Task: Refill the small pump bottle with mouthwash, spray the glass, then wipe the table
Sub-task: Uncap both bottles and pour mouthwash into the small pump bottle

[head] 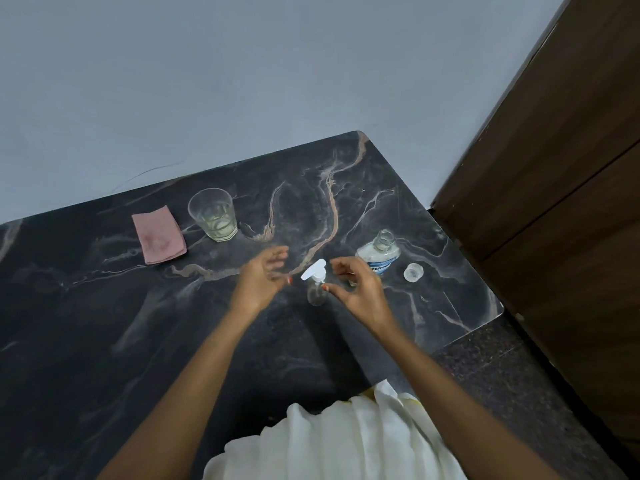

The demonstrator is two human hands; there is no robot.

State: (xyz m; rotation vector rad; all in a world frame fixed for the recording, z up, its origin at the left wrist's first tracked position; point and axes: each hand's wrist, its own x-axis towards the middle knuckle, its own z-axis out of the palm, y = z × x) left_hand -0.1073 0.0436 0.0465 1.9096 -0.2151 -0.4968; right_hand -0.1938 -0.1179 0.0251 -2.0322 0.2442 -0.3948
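The small pump bottle (317, 287) stands upright on the dark marble-patterned surface (104, 341), between the two hands, with its white pump head (314, 269) seated on top. The clear body shows little or no liquid; the fill level cannot be read with confidence.

The left hand (261, 280) hovers just beside the bottle, fingers spread and blurred, holding nothing. The right hand (356, 289) is loosely curled, its thumb tip at or near the bottle's neck; whether it actually grips the bottle cannot be told.

The mouthwash bottle (378, 254) stands uncapped just behind the right hand, its clear cap (413, 272) lying apart to the right.

The glass (213, 214) sits well apart at the far left, with pale liquid in the bottom. The folded pink cloth (158, 235) lies beside it, seemingly unused.

Judgement: the refill stage is in hand or just closing; spraying and wiping remain.
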